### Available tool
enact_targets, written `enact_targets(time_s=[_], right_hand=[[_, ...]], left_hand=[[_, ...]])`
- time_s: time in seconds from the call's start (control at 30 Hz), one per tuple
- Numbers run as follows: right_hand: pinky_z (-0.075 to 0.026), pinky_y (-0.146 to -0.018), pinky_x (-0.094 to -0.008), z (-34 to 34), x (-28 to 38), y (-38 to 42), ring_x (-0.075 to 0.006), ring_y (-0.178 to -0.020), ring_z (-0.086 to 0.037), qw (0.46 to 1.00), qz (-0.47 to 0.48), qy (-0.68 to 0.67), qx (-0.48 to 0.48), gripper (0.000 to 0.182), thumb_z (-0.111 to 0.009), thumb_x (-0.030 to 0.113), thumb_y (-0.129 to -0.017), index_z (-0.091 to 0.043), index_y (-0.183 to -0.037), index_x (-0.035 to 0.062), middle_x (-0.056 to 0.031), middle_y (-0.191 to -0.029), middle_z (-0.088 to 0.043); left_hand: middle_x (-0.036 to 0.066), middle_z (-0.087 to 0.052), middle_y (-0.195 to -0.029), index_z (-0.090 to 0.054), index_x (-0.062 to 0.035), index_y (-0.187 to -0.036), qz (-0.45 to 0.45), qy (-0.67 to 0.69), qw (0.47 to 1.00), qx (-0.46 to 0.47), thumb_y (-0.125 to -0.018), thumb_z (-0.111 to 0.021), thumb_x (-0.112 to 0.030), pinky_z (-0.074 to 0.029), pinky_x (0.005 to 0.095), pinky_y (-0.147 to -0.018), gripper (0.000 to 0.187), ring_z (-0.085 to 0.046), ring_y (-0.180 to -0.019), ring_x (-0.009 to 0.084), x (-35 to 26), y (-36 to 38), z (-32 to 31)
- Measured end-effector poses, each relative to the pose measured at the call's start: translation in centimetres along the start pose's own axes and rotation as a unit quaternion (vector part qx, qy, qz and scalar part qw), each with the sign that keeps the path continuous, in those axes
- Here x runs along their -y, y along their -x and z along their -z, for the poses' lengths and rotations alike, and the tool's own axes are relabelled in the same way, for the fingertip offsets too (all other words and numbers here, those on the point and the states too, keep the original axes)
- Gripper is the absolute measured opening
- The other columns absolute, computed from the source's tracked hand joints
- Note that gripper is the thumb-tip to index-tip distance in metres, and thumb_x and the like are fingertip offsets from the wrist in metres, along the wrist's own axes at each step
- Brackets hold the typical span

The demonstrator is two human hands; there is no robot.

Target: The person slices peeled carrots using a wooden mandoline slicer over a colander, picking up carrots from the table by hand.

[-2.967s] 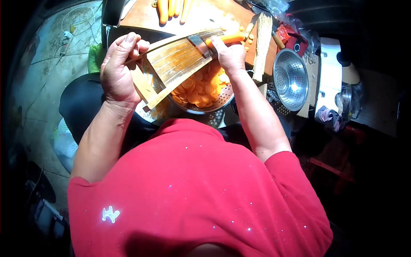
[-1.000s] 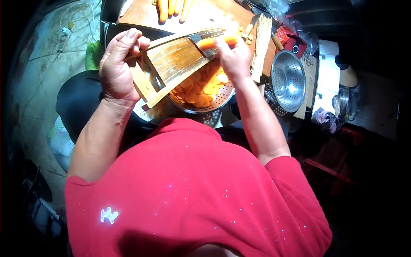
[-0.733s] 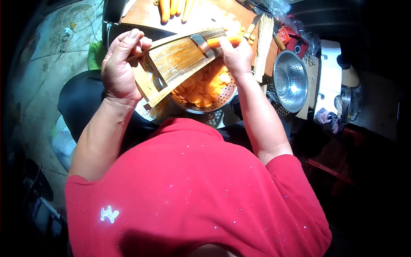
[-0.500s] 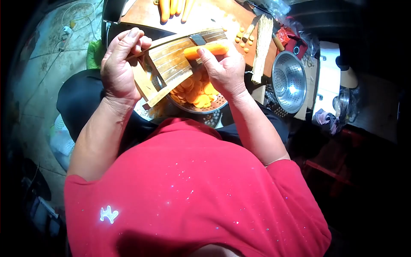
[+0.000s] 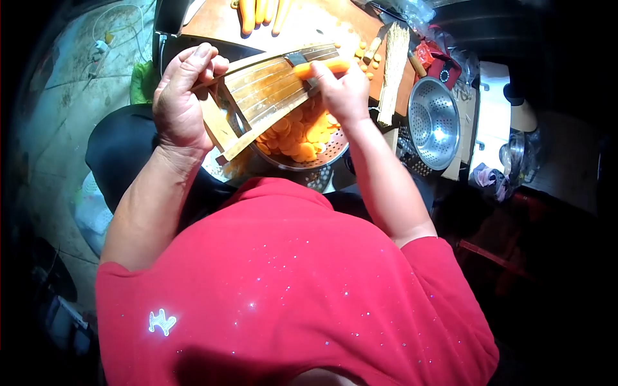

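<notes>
Likely kitchen work corner: steel colander (image 5: 435, 122), cutting board (image 5: 219, 22) (carrots (image 5: 257, 13) on top).

I see a long wooden slicing board with a metal blade (image 5: 267, 90) lying tilted, its near end low at the left and its far end raised toward the right, across a round perforated metal bowl (image 5: 328, 156). On its upper end, by the dark blade strip, rests a short orange carrot piece (image 5: 322, 66), lying crosswise on the slats. Under the board, the bowl holds a heap of thin round orange carrot slices (image 5: 299, 136), filling most of the visible inside.
</notes>
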State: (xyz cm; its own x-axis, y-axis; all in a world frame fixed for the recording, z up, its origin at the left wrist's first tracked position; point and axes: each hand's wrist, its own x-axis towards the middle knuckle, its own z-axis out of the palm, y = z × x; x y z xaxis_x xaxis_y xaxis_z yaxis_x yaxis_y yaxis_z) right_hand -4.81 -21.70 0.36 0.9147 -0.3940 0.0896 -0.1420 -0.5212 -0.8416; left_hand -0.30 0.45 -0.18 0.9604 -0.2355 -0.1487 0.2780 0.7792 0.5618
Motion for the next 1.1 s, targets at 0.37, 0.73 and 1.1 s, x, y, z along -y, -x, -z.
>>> enact_targets(time_s=[0.37,0.73,1.1], right_hand=[[-0.051,-0.063,-0.0302,-0.3,-0.2,0.4,-0.0184,-0.067,-0.066,0.998,0.023,0.063,-0.010,0.025,-0.069,0.025,-0.077,-0.064,-0.080,0.0011,-0.0105,-0.074,-0.068],[-0.052,-0.068,-0.0318,-0.5,-0.9,0.9,-0.0208,-0.070,-0.066,0.998,-0.031,0.050,0.008,0.031,-0.072,0.031,-0.076,-0.063,-0.082,0.0017,-0.0108,-0.077,-0.068],[-0.052,-0.066,-0.0330,-1.1,-0.6,1.4,-0.0224,-0.067,-0.066,0.998,0.025,0.063,0.000,0.034,-0.072,0.032,-0.074,-0.062,-0.082,0.0004,-0.0126,-0.075,-0.068]], left_hand=[[0.001,-0.054,-0.071,-0.062,0.0003,-0.093,0.003,0.009,1.000,0.007,-0.089,-0.059,-0.012,-0.046,0.0247,-0.077,0.014,-0.058,-0.077,0.0132,0.1,-0.2,0.3],[0.002,-0.054,-0.072,-0.062,0.0003,-0.094,-0.001,0.000,1.000,0.009,-0.089,-0.059,-0.013,-0.046,0.0249,-0.078,0.014,-0.058,-0.078,0.0134,0.1,-0.1,0.4],[0.002,-0.052,-0.071,-0.061,-0.0007,-0.088,0.014,0.010,1.000,0.000,-0.090,-0.058,-0.014,-0.045,0.0298,-0.085,0.013,-0.057,-0.078,0.0151,0.1,0.0,0.1]])
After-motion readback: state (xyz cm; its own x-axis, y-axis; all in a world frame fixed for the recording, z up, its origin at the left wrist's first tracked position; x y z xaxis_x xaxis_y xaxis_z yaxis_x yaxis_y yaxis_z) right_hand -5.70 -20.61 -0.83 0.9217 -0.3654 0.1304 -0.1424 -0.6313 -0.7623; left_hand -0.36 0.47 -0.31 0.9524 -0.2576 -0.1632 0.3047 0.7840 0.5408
